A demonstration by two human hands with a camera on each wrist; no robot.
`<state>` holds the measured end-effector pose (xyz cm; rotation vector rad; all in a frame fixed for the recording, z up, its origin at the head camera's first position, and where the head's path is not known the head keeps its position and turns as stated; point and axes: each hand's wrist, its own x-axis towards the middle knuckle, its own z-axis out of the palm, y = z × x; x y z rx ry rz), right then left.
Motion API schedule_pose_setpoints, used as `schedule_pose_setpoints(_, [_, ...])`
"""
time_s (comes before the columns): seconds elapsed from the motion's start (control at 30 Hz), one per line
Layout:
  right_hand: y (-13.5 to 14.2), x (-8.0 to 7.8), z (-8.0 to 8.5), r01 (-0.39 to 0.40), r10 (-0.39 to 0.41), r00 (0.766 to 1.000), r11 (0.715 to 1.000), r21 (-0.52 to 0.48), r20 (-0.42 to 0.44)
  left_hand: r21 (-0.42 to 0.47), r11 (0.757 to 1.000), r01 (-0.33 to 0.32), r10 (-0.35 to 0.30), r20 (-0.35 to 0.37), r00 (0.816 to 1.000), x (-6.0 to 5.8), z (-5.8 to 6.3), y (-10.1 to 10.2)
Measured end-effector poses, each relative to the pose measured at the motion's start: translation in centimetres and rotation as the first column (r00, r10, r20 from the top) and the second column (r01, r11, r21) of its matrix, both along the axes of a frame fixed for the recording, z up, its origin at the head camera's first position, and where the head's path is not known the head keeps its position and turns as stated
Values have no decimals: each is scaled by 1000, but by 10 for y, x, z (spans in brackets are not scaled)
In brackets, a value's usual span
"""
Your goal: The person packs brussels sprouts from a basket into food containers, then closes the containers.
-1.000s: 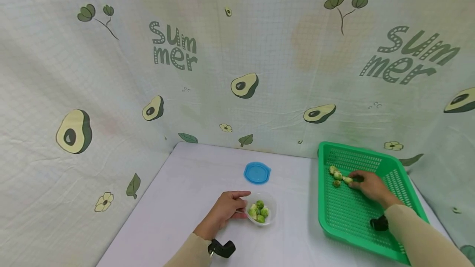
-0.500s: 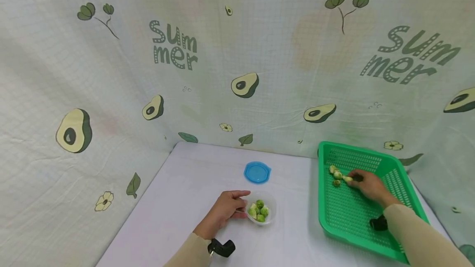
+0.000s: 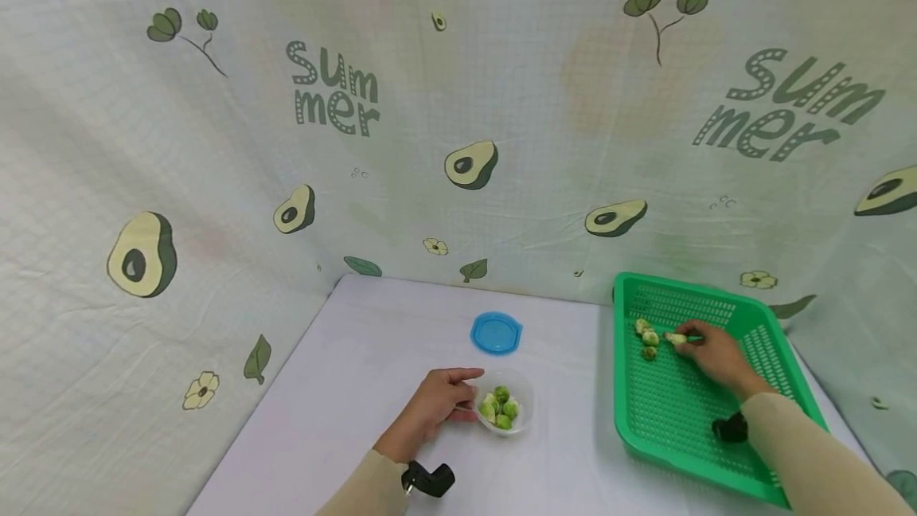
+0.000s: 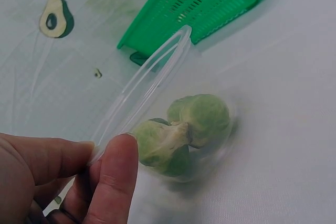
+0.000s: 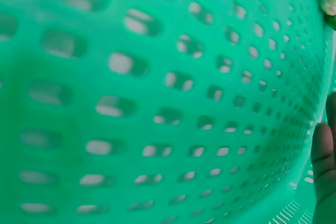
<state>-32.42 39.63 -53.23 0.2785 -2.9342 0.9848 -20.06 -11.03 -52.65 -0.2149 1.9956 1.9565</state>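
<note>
In the head view, my left hand (image 3: 437, 406) pinches the rim of a clear round plastic container (image 3: 527, 390) on the table. Several green Brussels sprouts (image 3: 503, 409) lie inside it. Close up in the left wrist view, thumb and finger meet on the container's rim (image 4: 181, 40). Inside the green basket, my right hand (image 3: 719, 358) holds a pale Brussels sprout (image 3: 675, 338) at its fingertips. Left of that hand, several more sprouts (image 3: 649, 338) rest on the basket floor. Only part of the right hand (image 5: 324, 153) shows at the right wrist view's edge.
The green perforated basket (image 3: 625, 404) stands on the right of the white table (image 3: 401, 317), its walls rising round my right hand. A blue lid (image 3: 497, 334) lies flat behind the container. A printed cloth (image 3: 530, 102) hangs behind and at the sides.
My right hand has taken a sprout from beside the others and drawn it slightly away from them, up and to the right. The left hand and the container have stayed in place.
</note>
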Motion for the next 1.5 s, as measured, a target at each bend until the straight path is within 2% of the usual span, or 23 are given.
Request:
schedule_pose_setpoints(0.6, [-6, 10, 18, 35, -29, 997, 997, -75, 78, 8, 1000, 9, -9, -11, 1000, 1, -2, 1])
schedule_pose_setpoints(0.97, [-21, 16, 30, 19, -15, 999, 995, -94, 42, 7, 1000, 6, -6, -5, 1000, 1, -2, 1])
schedule_pose_setpoints(1.3, [-38, 24, 47, -8, 22, 996, 988, -155, 88, 5, 1000, 6, -6, -15, 1000, 1, -1, 0])
schedule_pose_setpoints(1.5, [-41, 30, 55, -5, 9, 999, 992, -129, 36, 23, 1000, 20, -19, -18, 1000, 0, 0, 0])
